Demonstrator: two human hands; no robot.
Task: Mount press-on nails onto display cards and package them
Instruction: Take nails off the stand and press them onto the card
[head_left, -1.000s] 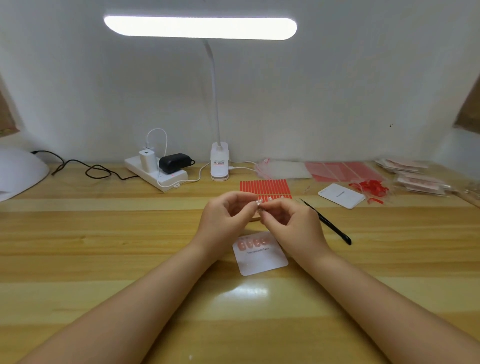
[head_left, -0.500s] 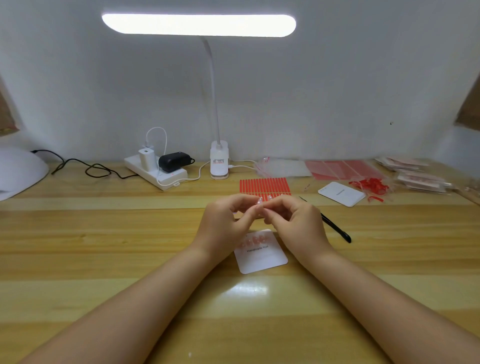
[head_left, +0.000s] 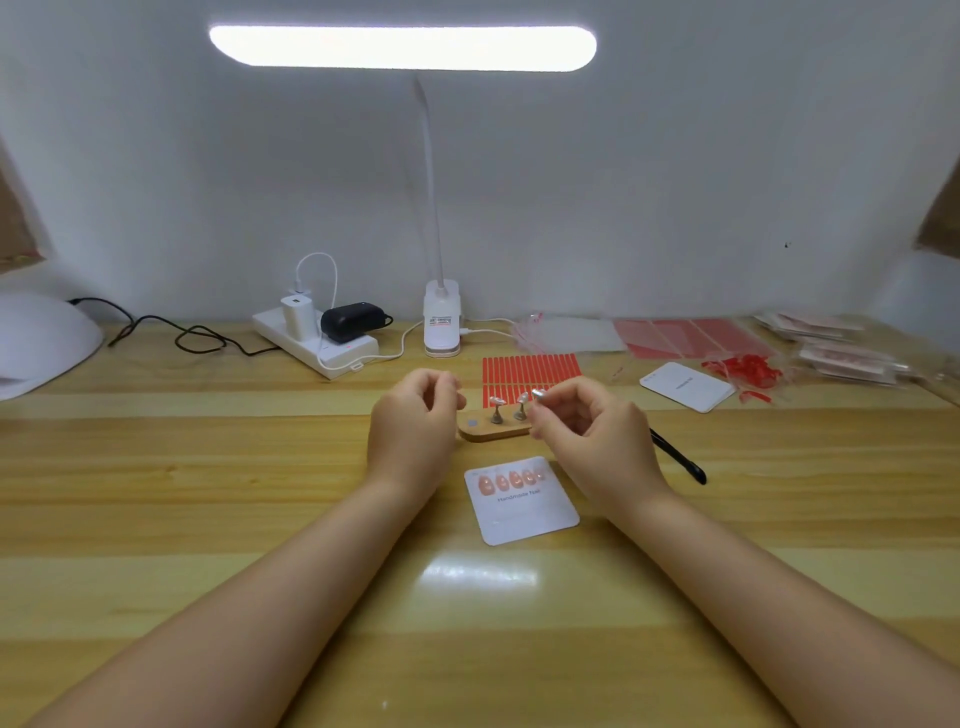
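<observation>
Pinching a small nail (head_left: 538, 393) at the fingertips, the right hand (head_left: 587, 431) is held above the right end of a wooden stand (head_left: 491, 432). The left hand (head_left: 415, 415) is loosely curled and nothing is held in it. Two nails are seen on pegs (head_left: 497, 410) between the hands. Five nails are mounted on one card (head_left: 522, 500) nearer the person; a second card (head_left: 685, 387) lies far right. The hands, joined half a second ago, have been drawn apart, uncovering the stand.
</observation>
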